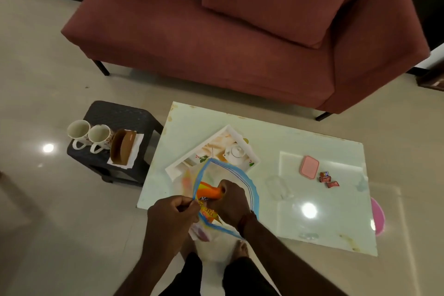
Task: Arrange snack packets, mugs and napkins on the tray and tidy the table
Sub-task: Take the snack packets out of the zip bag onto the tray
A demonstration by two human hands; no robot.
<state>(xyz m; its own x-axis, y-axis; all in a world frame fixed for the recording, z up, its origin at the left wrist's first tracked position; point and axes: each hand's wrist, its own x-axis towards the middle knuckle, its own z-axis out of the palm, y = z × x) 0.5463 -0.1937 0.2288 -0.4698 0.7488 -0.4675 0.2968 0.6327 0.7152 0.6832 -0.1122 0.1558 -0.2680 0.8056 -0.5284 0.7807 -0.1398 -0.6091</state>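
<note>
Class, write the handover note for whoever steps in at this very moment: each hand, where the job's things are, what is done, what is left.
Left hand: pinches the rim of the zip bag, holding it open.
Right hand: inside the bag, grip closed on the orange packet.
Tray: on the table, holding only a small teapot.
Mugs and napkin holder: on the dark stool.
Sweets and pink box: loose on the table.
Done: nothing of the task's on the tray.
Left: packets, mugs, napkins onto the tray, then tidy.
</note>
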